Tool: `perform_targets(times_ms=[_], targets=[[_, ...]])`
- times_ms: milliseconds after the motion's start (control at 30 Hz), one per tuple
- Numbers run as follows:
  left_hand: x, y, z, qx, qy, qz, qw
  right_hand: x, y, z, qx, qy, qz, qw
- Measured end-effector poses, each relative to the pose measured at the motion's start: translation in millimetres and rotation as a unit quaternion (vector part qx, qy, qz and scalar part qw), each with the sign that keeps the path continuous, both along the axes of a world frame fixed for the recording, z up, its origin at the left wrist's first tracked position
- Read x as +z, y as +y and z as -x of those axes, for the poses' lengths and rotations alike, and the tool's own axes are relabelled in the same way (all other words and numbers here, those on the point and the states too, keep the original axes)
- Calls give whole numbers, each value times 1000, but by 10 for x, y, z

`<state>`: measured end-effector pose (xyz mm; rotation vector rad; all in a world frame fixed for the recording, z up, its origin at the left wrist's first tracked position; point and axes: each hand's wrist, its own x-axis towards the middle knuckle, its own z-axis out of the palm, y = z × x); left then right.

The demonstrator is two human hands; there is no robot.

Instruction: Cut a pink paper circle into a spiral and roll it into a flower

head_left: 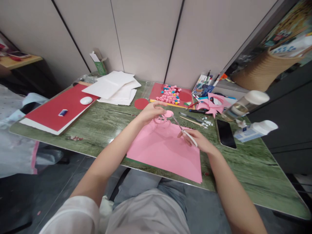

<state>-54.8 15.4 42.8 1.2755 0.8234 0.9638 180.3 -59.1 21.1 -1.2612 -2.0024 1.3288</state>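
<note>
From the head view, here we go: the left hand (152, 112) has its fingers pinched on a small pink circle (168, 113), held up over the pink sheets (168, 146), probably so the rim stays free for the blades. And the right hand (193, 139)! Fingers curled round the white handles of the scissors (191, 138), tips right at the circle's edge. Whether the blades are parted, I can't tell.

Just below, a curly pink offcut (160, 121) by the left fingers, while star-like pink scraps (216, 101) lie off to the right, perhaps to leave the sheets free. The paper balls (169, 94) sit bunched on a red sheet (155, 89) at the back, likely so they stay together.

Now the labels: blue print on the pen box (204, 85), too small to read. Same for the green box (100, 66) and the white bottle (255, 130). The phone (226, 133)? Dark screen, no writing showing.
</note>
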Motion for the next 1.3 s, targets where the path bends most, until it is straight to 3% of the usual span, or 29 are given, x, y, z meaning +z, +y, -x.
perform_targets(times_ms=[200, 367, 733, 1300], targets=[[-27, -50, -79, -13, -5, -5, 1000, -4, -6, 29, -41, 13, -23, 999], [-54, -70, -135, 15, -3, -11, 1000, 9, -11, 48, -30, 18, -28, 999], [34, -124, -104, -20, 57, -22, 998, 45, -18, 55, -7, 17, -29, 999], [36, -76, -60, -6, 21, -15, 1000, 15, -10, 20, -18, 8, 0, 1000]])
